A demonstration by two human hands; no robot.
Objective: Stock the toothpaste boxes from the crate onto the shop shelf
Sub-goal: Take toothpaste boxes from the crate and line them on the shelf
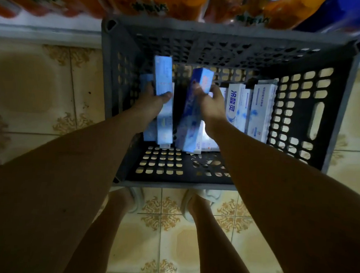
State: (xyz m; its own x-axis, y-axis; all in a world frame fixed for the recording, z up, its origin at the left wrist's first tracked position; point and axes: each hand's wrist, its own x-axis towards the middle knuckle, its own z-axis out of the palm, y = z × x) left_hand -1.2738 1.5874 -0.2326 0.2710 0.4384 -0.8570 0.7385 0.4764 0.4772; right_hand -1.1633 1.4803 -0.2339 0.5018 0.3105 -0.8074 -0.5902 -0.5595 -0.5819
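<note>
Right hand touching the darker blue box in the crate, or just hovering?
Touching. Head view shows the right hand gripping the darker blue box, thumb lying across its face and fingers wrapped behind it, inside the crate.

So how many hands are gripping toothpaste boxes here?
2: the left hand grips light blue boxes, the right hand a darker blue box, both inside the crate.

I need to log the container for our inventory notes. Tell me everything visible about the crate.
The crate is dark grey, plastic by its look, rectangular, open-topped, its walls and floor perforated with rows of holes, and a handle slot in its right wall. It sits on the tiled floor by the person's feet. Toothpaste boxes stand inside, and the left hand and right hand reach in, each gripping a box.
</note>
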